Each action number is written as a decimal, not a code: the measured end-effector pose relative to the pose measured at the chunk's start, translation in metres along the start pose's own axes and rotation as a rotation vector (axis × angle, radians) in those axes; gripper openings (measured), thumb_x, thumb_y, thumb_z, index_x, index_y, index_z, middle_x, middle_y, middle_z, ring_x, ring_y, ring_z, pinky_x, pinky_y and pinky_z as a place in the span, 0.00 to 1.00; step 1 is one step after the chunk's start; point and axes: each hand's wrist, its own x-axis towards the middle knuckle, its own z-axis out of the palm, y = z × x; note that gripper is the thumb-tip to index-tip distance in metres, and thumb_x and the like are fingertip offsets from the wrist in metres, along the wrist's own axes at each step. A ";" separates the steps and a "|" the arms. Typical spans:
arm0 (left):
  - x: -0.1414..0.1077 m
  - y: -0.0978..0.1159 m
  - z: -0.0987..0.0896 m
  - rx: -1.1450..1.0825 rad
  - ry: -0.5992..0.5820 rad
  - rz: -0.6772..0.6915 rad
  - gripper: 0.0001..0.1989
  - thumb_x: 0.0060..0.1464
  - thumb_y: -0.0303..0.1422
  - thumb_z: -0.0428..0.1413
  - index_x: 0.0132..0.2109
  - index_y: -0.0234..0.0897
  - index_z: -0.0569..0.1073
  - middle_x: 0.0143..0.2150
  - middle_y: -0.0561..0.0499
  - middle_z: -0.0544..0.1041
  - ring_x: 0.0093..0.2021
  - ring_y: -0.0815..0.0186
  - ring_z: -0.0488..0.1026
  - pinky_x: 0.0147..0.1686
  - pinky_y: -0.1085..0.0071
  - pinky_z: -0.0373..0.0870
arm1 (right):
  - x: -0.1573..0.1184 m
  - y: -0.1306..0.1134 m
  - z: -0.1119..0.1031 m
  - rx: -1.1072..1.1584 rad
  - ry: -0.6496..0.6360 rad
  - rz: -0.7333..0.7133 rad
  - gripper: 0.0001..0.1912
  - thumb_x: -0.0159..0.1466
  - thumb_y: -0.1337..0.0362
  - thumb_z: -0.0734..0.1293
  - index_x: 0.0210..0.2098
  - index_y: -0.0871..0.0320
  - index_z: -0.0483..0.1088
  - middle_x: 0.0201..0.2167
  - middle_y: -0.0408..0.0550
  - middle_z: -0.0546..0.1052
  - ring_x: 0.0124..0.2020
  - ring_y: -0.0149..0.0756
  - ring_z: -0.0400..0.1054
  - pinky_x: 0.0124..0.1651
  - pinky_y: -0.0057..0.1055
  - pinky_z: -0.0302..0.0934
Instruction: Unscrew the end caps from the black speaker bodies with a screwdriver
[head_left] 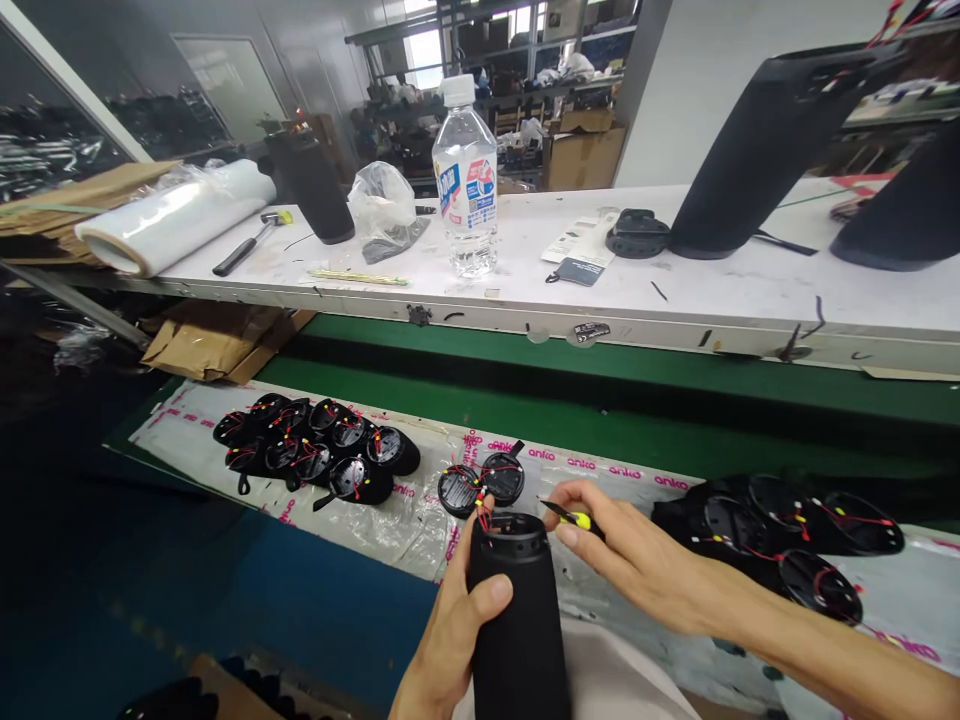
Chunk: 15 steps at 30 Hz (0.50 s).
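Left hand (450,625), bottom centre of frame, wrapped round tall black fabric-covered cylinder (521,630), thumb on near side, fingers closed on it; cylinder roughly upright, open top end facing camera, red wires (484,519) poking out at its rim. Right hand (637,555), right of centre, fingers pinching small black-and-yellow pointed hand tool (579,520), tip just beside cylinder's top rim; contact can't be told. Just above cylinder, centre: two round black plastic caps (502,478) side by side. Mid-left: cluster of black round-ended pieces with red wires (351,478); similar black wired group (821,585) at lower right. All on pale pink-lettered sheeting (420,535). Upper half: long white shelf (525,290) bearing clear plastic water bottle (469,200) near centre, black-handled hammer (251,243) and white film roll (180,215) at left, large black cylinders (742,160) at right.
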 end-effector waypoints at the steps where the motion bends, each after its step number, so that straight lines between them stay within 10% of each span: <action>1: -0.001 0.001 -0.001 0.041 0.038 0.019 0.43 0.48 0.46 0.71 0.70 0.46 0.70 0.70 0.42 0.75 0.74 0.38 0.63 0.74 0.44 0.56 | -0.005 -0.007 -0.005 -0.080 0.010 -0.017 0.18 0.79 0.47 0.53 0.57 0.50 0.64 0.46 0.48 0.77 0.46 0.44 0.73 0.48 0.42 0.66; 15: -0.010 0.025 0.017 0.458 0.155 0.092 0.43 0.50 0.49 0.68 0.69 0.42 0.67 0.66 0.43 0.78 0.70 0.44 0.68 0.70 0.51 0.59 | -0.005 -0.012 0.016 -0.813 0.126 -0.564 0.04 0.78 0.64 0.59 0.45 0.55 0.63 0.30 0.41 0.74 0.24 0.40 0.67 0.26 0.40 0.41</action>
